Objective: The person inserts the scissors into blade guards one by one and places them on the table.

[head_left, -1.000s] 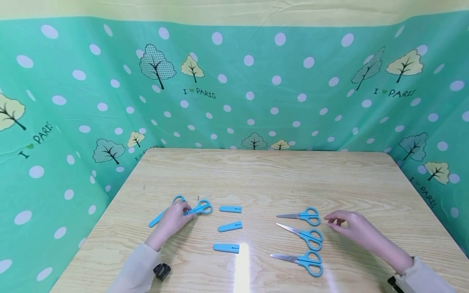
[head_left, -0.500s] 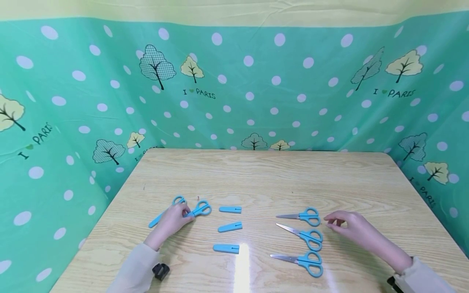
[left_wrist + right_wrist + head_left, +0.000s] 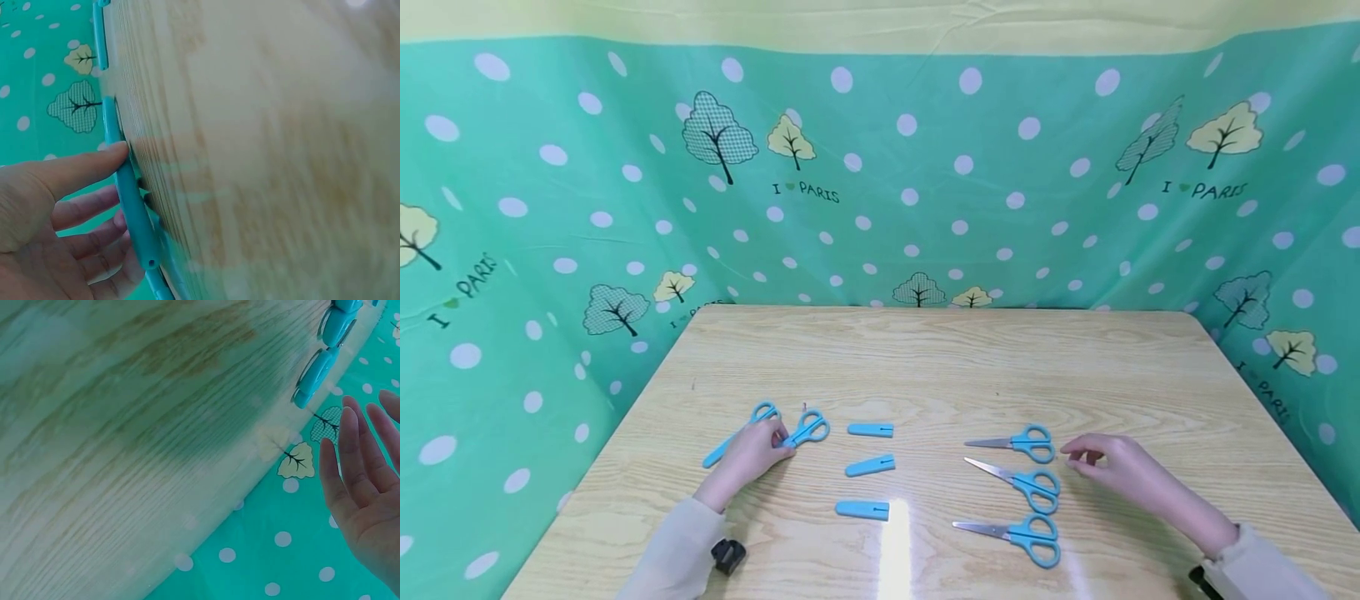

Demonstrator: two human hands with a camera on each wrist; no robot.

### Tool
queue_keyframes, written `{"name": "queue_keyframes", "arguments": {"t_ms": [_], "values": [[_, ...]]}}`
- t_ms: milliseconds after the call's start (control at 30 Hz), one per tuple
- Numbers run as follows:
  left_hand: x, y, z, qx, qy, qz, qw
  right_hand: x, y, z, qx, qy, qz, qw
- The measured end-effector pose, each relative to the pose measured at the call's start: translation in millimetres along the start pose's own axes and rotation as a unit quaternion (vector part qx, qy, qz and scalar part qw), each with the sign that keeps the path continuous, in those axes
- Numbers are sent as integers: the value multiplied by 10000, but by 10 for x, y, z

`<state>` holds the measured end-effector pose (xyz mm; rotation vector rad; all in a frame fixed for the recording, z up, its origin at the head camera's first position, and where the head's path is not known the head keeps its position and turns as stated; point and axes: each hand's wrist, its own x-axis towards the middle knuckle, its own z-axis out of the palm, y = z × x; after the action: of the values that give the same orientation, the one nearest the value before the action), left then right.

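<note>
My left hand (image 3: 749,454) pinches a pair of blue-handled scissors (image 3: 809,427) at the left of the table, low over the wood. In the left wrist view the thumb and fingers lie on either side of its blue sheath (image 3: 134,212). Beyond that hand lies a second pair of scissors (image 3: 765,410), its blades in a blue sheath (image 3: 716,454). My right hand (image 3: 1112,467) holds nothing; its fingers are loosely bent beside the ring handles of the bare-bladed scissors (image 3: 1037,443). In the right wrist view, its fingers (image 3: 353,456) are apart from the blue handles (image 3: 315,378).
Three loose blue sheaths lie in a column mid-table, the top sheath (image 3: 870,430), middle sheath (image 3: 870,466) and bottom sheath (image 3: 862,510). Two more bare-bladed pairs, the middle scissors (image 3: 1036,490) and nearest scissors (image 3: 1034,540), lie at right. A dotted green cloth (image 3: 925,192) hangs behind.
The scissors in my left hand have turned slightly, their ring handles shifting a little to the left. My right hand stays in almost the same place.
</note>
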<state>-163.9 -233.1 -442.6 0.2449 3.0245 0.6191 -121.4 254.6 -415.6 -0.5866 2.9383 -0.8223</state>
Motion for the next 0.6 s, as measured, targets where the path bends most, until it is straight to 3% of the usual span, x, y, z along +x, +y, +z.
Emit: {"name": "queue_keyframes", "arguments": {"t_ms": [400, 600], "values": [[21, 41, -56, 77, -119, -66, 9999, 53, 22, 21, 56, -138, 128, 9998], [53, 160, -79, 158, 138, 108, 9997, 112, 11, 12, 74, -157, 77, 9998]]}}
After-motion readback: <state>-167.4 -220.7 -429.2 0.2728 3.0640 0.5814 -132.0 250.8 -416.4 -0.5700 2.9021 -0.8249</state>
